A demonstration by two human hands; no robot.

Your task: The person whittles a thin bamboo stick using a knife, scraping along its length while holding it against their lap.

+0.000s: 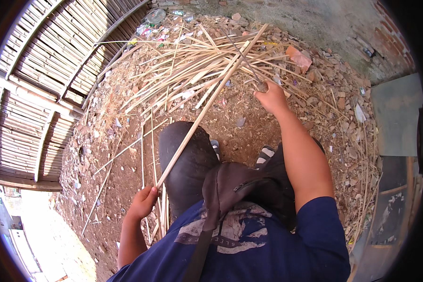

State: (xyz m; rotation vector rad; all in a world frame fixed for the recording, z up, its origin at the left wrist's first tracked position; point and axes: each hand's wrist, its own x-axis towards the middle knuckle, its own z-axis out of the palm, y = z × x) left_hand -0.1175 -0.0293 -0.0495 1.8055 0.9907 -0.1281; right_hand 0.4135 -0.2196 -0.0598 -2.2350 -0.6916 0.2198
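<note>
The strip (201, 118), slanted toward the far edge of the ground (249, 117), is gripped in the left hand (143, 203), and the thigh (196, 157) could be nicked if the blade (253, 71), clenched in the right hand (273, 98), is deflected.

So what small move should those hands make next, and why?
Perhaps slide the thin dark blade along the long pale wooden strip: the left hand grips the strip's near end, while the right hand holds the blade across its far part.

Dirt ground (249, 134) and a slatted wall (66, 47) show a rough yard
</note>
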